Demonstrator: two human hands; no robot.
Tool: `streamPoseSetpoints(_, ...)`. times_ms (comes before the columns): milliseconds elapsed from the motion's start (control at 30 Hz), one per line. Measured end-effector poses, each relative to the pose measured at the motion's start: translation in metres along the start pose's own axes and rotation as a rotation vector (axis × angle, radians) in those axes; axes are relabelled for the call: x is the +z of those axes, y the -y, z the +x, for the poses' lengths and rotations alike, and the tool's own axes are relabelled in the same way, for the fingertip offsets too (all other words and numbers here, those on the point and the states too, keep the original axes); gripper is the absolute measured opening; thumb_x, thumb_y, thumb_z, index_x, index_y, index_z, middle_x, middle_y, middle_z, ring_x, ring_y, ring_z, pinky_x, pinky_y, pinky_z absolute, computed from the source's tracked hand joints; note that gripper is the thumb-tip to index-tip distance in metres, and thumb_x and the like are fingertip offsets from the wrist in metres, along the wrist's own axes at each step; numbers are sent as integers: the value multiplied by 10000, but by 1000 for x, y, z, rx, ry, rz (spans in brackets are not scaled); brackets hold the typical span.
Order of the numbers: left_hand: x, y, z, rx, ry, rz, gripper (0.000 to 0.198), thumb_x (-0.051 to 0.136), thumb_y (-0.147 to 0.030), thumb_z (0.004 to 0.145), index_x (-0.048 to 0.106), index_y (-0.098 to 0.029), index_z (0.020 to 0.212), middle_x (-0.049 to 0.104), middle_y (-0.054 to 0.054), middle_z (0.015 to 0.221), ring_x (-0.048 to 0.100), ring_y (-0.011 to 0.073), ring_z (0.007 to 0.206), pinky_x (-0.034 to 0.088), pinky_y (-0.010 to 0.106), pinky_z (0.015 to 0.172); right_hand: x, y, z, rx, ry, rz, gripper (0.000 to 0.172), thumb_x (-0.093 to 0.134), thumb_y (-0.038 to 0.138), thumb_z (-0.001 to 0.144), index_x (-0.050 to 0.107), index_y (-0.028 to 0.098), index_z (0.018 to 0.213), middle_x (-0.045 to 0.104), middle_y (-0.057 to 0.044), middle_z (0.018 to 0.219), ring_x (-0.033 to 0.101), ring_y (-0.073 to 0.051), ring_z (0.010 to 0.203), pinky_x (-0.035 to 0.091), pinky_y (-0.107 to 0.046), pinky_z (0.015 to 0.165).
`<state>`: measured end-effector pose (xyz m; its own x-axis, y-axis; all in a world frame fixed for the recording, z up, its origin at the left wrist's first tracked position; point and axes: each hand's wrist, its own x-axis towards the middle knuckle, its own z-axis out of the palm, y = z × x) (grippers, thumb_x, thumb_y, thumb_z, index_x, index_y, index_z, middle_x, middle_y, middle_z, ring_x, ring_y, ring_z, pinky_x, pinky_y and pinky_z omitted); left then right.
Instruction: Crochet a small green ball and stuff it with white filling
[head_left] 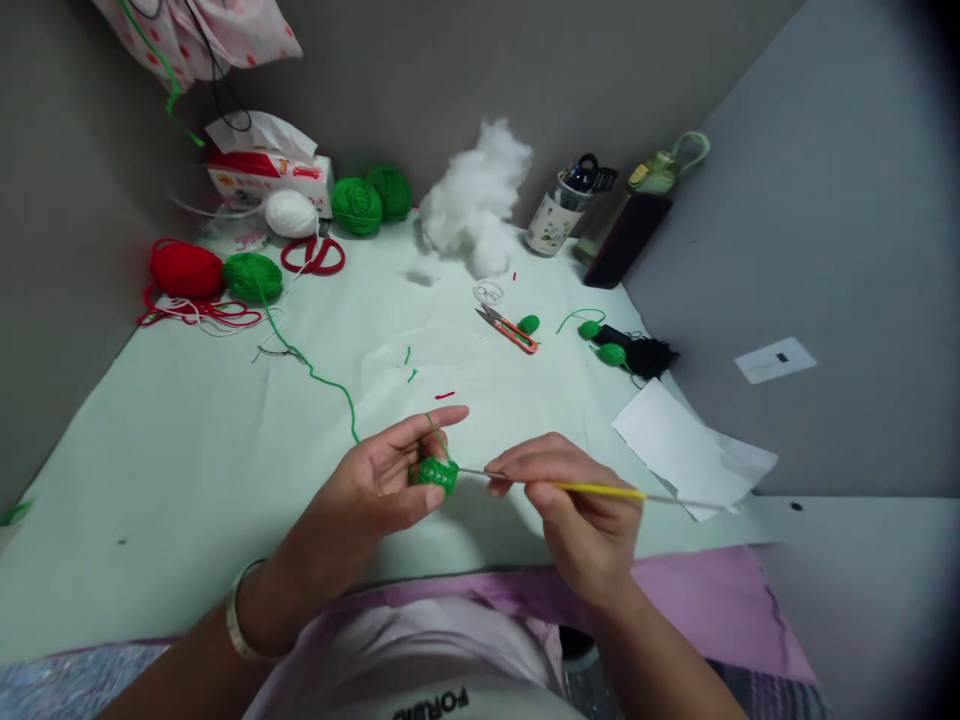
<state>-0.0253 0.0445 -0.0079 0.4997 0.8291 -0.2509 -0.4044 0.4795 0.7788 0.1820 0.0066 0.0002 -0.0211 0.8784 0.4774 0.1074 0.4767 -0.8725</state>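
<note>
My left hand (386,480) pinches a small green crocheted piece (437,476) between thumb and fingers, its index finger stretched out with green yarn looped over it. That yarn (330,381) runs back across the table to a green ball (253,276) at the left. In my right hand (574,500) is a crochet hook with a yellow handle (600,490), held like a pen. The hook's metal shaft points left, and its tip meets the right edge of the green piece; the very tip is hidden.
Red-handled scissors (313,256), a red yarn ball (186,268) and a tissue box (274,180) stand back left. White stuffing (480,200) lies at the back. Orange snips (510,330), black yarn (637,352), white paper (690,450), a pen cup (553,222) and a bottle (652,175) are right.
</note>
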Motion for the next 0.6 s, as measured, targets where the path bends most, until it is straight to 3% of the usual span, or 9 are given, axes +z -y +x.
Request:
streamPoseSetpoints(133,-3,0,0,17,45,51,481,878,-234,785,813,-304,1256,576,12,940,515,132,810,445,236,701,2,-2,5,216,-100,217,134,714,297,983,817,217,956,769,-51,820,712,-159,612,617,-309,587)
streamPoseSetpoints(267,1,1,0,37,-6,84,525,865,-220,803,776,-296,1315,641,32,1021,593,161,912,504,262,801,8,-3,8,355,-24,334,227,694,393,990,790,196,935,719,-28,745,663,-136,559,584,-269,541)
streamPoseSetpoints(333,6,4,0,37,-63,79,574,866,-216,804,738,-279,1360,677,42,1073,626,181,991,519,286,887,14,-4,5,250,-20,148,192,662,347,1016,805,222,987,725,-37,821,698,-152,665,601,-276,600)
streamPoseSetpoints(400,12,9,1,8,-106,51,613,870,-224,795,707,-251,1385,701,42,1089,644,192,1046,519,297,945,20,-7,-1,30,-32,-217,181,668,227,1006,813,275,1104,749,-51,953,737,-184,832,629,-307,716)
streamPoseSetpoints(467,16,14,1,-40,-131,-5,609,868,-246,792,701,-240,1378,717,34,1087,652,193,1083,512,290,970,24,-11,-8,-215,-4,-538,358,678,128,974,773,321,1260,768,-60,1058,746,-214,943,640,-341,811)
streamPoseSetpoints(533,18,16,0,-85,-119,-86,568,858,-281,802,718,-252,1352,731,26,1087,656,195,1115,508,279,976,26,-15,-11,-351,13,-631,454,666,100,969,723,332,1355,774,-66,1096,744,-228,973,642,-363,839)
streamPoseSetpoints(600,15,15,-2,-119,-57,-161,514,825,-304,837,733,-268,1342,742,26,1083,661,195,1117,506,278,973,25,-15,-11,-315,6,-533,440,641,111,992,714,333,1365,764,-67,1094,733,-220,966,637,-364,815)
